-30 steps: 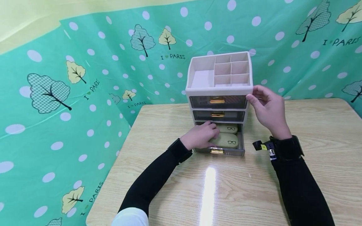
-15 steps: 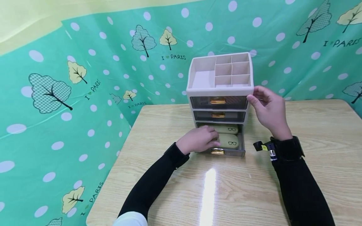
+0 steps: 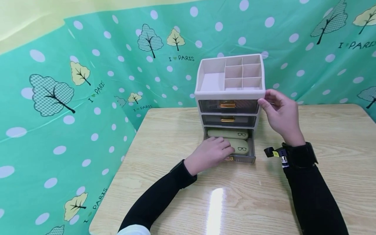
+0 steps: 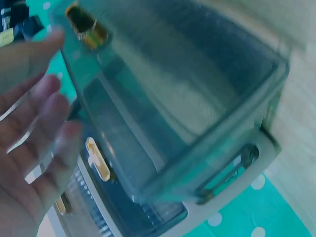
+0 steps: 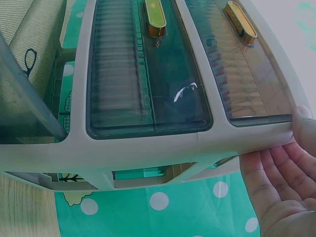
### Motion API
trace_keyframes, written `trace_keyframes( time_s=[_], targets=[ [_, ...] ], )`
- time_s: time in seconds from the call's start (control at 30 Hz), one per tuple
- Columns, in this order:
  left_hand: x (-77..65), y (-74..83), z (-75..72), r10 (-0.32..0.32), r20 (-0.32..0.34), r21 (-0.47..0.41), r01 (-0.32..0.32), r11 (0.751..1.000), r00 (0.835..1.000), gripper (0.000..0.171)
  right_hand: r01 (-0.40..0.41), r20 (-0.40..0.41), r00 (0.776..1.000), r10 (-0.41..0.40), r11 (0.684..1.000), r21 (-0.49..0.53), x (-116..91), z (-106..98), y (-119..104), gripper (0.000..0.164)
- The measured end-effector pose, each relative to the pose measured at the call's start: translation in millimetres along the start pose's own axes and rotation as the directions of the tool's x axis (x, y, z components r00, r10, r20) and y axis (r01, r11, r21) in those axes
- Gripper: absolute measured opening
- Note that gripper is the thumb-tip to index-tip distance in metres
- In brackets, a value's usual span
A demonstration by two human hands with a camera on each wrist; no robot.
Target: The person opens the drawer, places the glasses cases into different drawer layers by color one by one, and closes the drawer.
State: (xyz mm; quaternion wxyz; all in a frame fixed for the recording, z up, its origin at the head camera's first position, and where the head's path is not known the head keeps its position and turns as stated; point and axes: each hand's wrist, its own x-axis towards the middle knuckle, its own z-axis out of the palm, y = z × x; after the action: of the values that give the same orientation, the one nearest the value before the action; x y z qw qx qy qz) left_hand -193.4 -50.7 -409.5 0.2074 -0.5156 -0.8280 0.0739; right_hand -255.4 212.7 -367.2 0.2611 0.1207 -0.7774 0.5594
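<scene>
A white storage box with smoky drawers and gold handles stands on the table. Its bottom drawer is pulled out. Inside lie two green glasses cases, a rear case and a front case, each printed with small spectacles. My left hand hovers over the drawer's front left, covering part of the front case and the handle. In the left wrist view the fingers are loosely extended, holding nothing, beside the clear drawer. My right hand grips the box's upper right edge, thumb in front, fingers along the side.
Divided compartments form the box's top. The two upper drawers, the top drawer and middle drawer, are closed. A green dotted curtain hangs behind the wooden table.
My left hand has drawn back from the drawer's rear toward its front and slightly right, uncovering the rear case. The right hand keeps its grip on the box.
</scene>
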Motion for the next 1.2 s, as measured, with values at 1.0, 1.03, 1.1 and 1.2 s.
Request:
trace_keyframes(
  time_s=[1.0,1.03,1.1,1.2],
  targets=[
    [-10.2,41.6,23.1,0.099,-0.096,0.308,-0.065,0.949,0.99,0.029,0.0,-0.007,1.0,0.0,1.0,-0.008,-0.5,-0.5,0.3,0.029],
    [-10.0,41.3,23.4,0.099,-0.1,0.304,-0.064,0.95,0.99,0.029,0.001,-0.007,1.0,-0.001,1.0,-0.008,-0.5,-0.5,0.8,0.029],
    [-9.7,40.6,22.9,0.101,-0.104,0.304,-0.065,0.95,0.989,0.028,0.002,-0.006,1.0,-0.002,1.0,-0.004,-0.2,-0.5,1.7,0.029],
    [-8.9,38.8,22.0,0.101,-0.104,0.291,-0.067,0.954,0.989,0.027,0.001,-0.007,1.0,-0.001,1.0,-0.009,-0.1,-0.9,2.1,0.03]
  ],
)
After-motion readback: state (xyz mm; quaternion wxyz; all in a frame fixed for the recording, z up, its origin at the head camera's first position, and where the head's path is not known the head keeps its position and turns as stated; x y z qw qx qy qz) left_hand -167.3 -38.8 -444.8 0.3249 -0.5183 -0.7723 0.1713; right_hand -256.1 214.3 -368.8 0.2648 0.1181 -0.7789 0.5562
